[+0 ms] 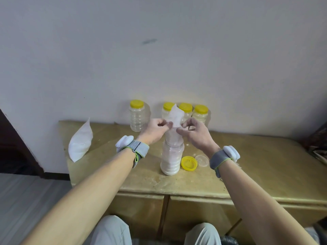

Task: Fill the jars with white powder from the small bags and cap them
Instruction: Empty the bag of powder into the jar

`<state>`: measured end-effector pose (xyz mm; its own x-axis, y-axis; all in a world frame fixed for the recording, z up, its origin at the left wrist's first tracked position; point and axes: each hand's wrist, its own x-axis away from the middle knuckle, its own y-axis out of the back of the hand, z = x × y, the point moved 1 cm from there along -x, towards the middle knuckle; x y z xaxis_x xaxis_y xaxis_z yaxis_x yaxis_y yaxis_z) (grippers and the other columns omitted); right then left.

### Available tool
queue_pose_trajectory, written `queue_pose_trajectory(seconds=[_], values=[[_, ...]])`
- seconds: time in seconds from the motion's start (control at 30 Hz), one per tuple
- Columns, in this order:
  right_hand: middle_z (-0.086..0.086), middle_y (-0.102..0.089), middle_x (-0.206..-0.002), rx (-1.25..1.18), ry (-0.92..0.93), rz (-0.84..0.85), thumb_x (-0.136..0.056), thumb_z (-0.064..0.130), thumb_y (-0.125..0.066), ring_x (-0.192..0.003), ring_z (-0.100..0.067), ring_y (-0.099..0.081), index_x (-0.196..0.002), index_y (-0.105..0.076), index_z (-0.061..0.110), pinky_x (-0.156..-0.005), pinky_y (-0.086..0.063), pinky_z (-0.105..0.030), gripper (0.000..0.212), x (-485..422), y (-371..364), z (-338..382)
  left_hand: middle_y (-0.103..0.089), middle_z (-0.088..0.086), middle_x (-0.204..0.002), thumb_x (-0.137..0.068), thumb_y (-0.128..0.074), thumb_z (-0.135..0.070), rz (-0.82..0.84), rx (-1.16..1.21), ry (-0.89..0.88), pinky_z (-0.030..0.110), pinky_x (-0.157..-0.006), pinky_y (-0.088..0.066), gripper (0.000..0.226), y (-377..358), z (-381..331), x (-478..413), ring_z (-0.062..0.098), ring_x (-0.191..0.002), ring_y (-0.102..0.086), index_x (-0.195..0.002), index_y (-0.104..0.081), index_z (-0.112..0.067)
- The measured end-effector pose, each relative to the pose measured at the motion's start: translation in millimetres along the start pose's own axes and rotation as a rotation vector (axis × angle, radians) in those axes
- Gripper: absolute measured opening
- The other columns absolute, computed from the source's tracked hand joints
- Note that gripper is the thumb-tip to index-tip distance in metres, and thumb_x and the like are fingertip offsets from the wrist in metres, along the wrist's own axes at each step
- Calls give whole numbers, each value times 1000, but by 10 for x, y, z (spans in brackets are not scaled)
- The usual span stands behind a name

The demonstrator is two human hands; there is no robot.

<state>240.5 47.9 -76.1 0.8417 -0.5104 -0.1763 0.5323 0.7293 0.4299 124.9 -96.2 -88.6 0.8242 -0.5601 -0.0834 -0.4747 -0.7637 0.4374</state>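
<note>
While my left hand (157,129) and right hand (192,133) pinch the upended small white plastic bag (174,116), it sits in the uncapped clear ribbed plastic jar (171,156), partly filled with white powder.

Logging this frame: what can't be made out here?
1. Head view: the mouth of the open jar is hidden by the left hand, the right hand and the small bag, so any powder flow cannot be told.
2. Head view: two capped jars at the back are partly hidden behind the small bag; their fill is unclear.
3. Head view: a dark object is cut off by the right edge.
</note>
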Motion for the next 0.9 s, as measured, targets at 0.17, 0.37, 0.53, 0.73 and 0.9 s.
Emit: queue_pose_trajectory(seconds=[0.17,0.37,0.53,0.73,0.9], values=[[13,-62,-103,70,109,29,-82,39,-79,-85,-4,-63,-127,-60,28,-76,-47,-20,50,34,95,123,-65,-8,-76,-91,-68,-42,60,-175,-59,25,-67,-44,22,-35,-30,76,12,-75,-57,-80,-68,-23],[9,-63,-80,249,196,-172,-94,28,-66,-72,-4,-56,-84,-63,14,-62,-36,-5,17,-44,173,156,-65,-9,-83,-82,-72,-39,107,-108,-64,29,-78,-46,14,-57,-100,99,16,-84,-59,-84,-66,-26],[-9,-69,-85,361,106,-47,-103,32,-49,-79,-22,-57,-89,-67,3,-64,-36,-27,36,-54,120,145,-70,-6,-113,-48,-76,-47,279,-25,6,40,-105,-47,66,-136,-73,72,17,-110,-63,-111,-61,-34],[5,-62,-72,193,185,-126,-97,8,-50,-62,-3,-54,-118,-58,20,-57,-40,-10,25,-12,124,263,-66,-1,-115,-75,-82,-48,241,-178,17,33,-86,-47,55,-385,-78,78,21,-106,-59,-120,-63,-24],[13,-61,-73,258,259,-225,-96,11,-57,-75,-13,-57,-102,-71,12,-70,-45,-20,15,-33,168,227,-63,-2,-92,-80,-77,-46,113,-264,2,32,-68,-39,35,-550,-34,135,22,-88,-57,-94,-59,-20]])
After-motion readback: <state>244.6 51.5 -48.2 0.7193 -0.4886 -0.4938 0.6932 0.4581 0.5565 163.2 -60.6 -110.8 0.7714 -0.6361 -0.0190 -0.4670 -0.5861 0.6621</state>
